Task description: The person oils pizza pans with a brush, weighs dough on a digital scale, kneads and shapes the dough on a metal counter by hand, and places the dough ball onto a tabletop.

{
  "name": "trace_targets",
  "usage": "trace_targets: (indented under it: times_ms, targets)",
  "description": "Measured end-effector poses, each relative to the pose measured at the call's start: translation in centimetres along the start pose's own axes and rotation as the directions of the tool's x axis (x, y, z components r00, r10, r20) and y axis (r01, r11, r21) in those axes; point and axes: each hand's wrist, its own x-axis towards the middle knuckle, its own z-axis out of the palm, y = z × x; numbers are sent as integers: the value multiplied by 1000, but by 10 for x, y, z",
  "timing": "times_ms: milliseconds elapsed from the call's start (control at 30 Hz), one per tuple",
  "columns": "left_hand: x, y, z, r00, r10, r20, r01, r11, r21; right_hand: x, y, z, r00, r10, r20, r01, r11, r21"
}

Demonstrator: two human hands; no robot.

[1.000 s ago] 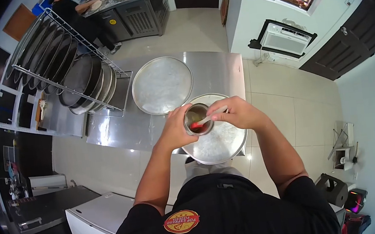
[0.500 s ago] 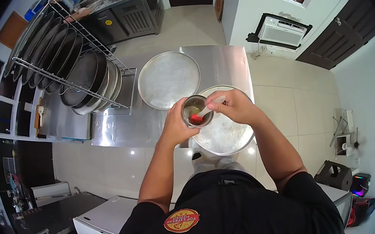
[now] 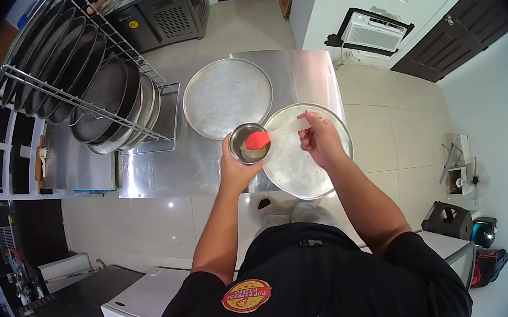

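"Two grips: what are we holding?"
"Our left hand (image 3: 238, 171) is clasping the cup (image 3: 238, 136); our right hand (image 3: 323, 140) is pinching the brush (image 3: 265, 137), its red end over the cup's mouth. We should be steadying both."

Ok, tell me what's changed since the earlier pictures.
The right hand pulled the brush up and rightward; its red head rose from inside the cup to about its mouth. Nothing was let go; the left hand still holds the cup. Both trays stayed.
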Motion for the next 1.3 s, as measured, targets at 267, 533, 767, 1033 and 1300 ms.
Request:
trace_targets:
  times_ms: [267, 533, 767, 1033, 1300]
  targets:
    - [-31, -30, -27, 965, -89, -248, 158, 949, 273, 28, 80, 14, 958, 278, -69, -276, 960, 42]
    - [-42, -70, -20, 948, -254, -193, 305, 898, 316, 28, 85, -4, 951, 303, -65, -299, 952, 74]
    - [-42, -97, -9, 937, -242, -251, 349, 644, 681, 21, 59, -32, 963, 268, -29, -262, 957, 126]
    - [-85, -84, 54, 808, -581, -100, 525, 632, 569, 29, 21, -112, 966, 256, 28, -255, 937, 237]
    - [-65, -109, 107, 771, -579, -265, 616, 573, 540, 47, -22, -191, 995, 95, -29, -98, 985, -143]
